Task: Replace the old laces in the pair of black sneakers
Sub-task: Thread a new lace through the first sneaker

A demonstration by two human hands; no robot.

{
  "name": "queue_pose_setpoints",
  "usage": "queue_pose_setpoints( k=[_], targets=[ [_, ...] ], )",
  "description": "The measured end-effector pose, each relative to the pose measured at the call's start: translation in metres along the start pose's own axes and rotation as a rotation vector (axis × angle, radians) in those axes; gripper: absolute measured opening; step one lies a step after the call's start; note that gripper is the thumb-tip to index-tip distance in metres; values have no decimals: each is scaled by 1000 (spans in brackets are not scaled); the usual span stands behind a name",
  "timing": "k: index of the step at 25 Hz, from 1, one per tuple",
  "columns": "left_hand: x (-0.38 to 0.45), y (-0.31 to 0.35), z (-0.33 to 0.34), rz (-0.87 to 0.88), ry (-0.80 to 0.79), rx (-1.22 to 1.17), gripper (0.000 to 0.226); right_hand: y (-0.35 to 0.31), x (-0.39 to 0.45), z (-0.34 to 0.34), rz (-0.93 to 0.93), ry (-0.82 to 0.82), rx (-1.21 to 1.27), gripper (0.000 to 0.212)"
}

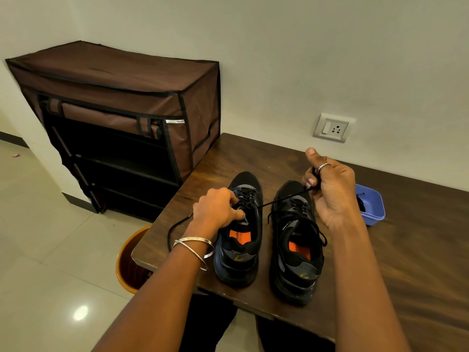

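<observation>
**Two black sneakers mid-lacing on the tabletop**

Two black sneakers stand side by side on the dark wooden tabletop [418, 262], toes pointing away from the person, orange insoles showing. The left sneaker [239, 240] sits near the tabletop's left edge; the right sneaker [297, 247] is just beside it, apart from it.

The left hand [218, 209] rests on the left sneaker, fingers curled around its collar and tongue area. The right hand [327, 184] is raised above the toe of the right sneaker, fingers pinching a black lace [276, 201] that runs taut from the left sneaker's eyelets up to the fingertips. The lace's other end [172, 229] loops off the left side, over the tabletop edge.

The right sneaker's own lace [316, 228] lies loosely across its upper.

A blue plastic tub [373, 201] sits on the tabletop behind the right hand, something dark inside. A brown fabric shoe rack [127, 97] stands against the wall, and an orange bin [127, 265] is on the floor below the tabletop corner.
</observation>
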State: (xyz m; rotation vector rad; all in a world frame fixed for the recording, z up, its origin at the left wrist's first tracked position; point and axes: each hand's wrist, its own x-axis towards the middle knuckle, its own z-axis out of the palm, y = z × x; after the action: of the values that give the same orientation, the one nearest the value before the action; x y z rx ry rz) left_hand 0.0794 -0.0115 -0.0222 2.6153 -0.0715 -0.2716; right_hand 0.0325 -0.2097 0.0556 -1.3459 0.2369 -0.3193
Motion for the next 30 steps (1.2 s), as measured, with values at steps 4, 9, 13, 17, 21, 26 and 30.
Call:
queue_pose_setpoints(
  k=[4, 9, 13, 17, 21, 26, 30],
  targets=[
    [-2, -1, 0, 0, 2, 1, 49, 1, 0, 0, -83, 87, 59, 45],
    [-2, -1, -2, -14, -22, -24, 46, 2, 0, 2, -172, 104, -318, 41],
    [5, -13, -7, -11, -53, -209, 13, 15, 7, 0, -84, -38, -965, 48],
    [9, -18, -4, -16, -38, -188, 15, 26, 4, 18, -3, -48, -1692, 20],
    [7, -10, -4, -59, 93, -148, 11, 42, 5, 37, -165, -97, -1516, 13],
    [6, -3, 5, -233, 203, -295, 16, 88, 8, 52, 403, -31, -929, 39],
    [6, 0, 7, -302, 255, -688, 16, 103, 9, 51, 362, 131, -882, 45]
  ],
)
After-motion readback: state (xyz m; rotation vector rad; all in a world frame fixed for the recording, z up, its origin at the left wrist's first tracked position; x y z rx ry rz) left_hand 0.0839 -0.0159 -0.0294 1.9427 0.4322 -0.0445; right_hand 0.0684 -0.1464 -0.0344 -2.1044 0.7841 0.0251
